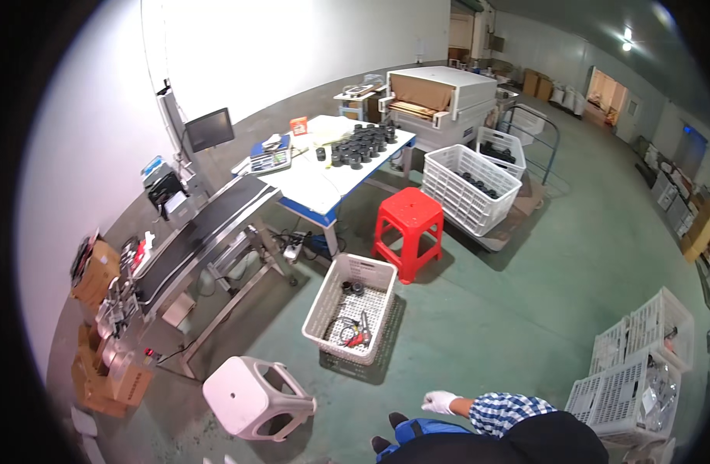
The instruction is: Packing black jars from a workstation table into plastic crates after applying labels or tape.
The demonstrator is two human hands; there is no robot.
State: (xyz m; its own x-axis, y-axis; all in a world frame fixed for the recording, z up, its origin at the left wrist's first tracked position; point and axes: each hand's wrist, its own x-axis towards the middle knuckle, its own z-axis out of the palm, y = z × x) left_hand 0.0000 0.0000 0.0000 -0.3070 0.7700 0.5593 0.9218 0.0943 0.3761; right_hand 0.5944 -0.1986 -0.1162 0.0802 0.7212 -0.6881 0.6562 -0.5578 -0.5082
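Note:
My right hand, in a white glove below a blue-and-white checked sleeve, hangs low over the green floor. Its fingers are curled in, and nothing shows in them. My left hand is out of the picture. Nearest ahead on the floor is a white plastic crate. Inside lie black round parts and a red-handled tool with a cord. A pale pink plastic stool lies tipped on its side left of the crate. Behind the crate a red stool stands upright.
A white table holds many black round parts. Left of it are a belt conveyor and a monitor. White crates sit on a trolley beyond the red stool. More crates stand at the right.

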